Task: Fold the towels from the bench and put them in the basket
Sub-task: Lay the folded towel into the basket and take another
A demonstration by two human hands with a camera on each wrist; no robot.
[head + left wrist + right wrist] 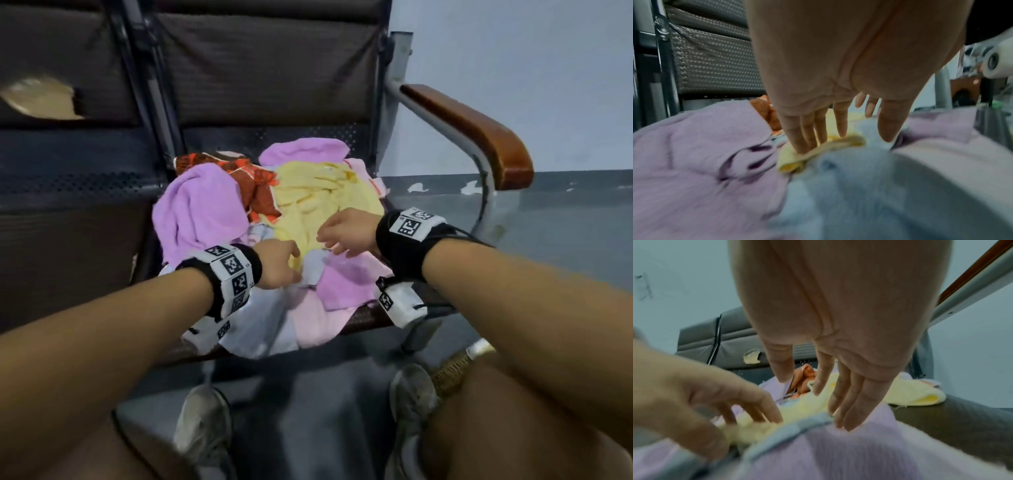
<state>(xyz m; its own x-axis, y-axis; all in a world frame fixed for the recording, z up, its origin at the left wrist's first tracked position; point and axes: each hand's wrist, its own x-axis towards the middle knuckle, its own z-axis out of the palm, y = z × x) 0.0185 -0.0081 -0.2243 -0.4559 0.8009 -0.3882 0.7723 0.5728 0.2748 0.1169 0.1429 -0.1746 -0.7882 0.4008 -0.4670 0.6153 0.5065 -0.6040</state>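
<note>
pile of towels on the bench (219,137) seat, all crumpled. yellow towel (318,198) sits on top in the middle, w/ purple towel (195,212) left of it & a pale blue towel (260,318) at the front edge. left hand (277,263) has straight fingers (803,134) pressing the yellow towel's near hem, not pinching. right hand (346,233) is spread loose just over the same hem, holding nothing. no basket in view. probably light, soft, floppy cloth that sags when lifted & may drag neighbours along. best to pinch two corners of the near hem, one per hand, then lift clear.
</note>
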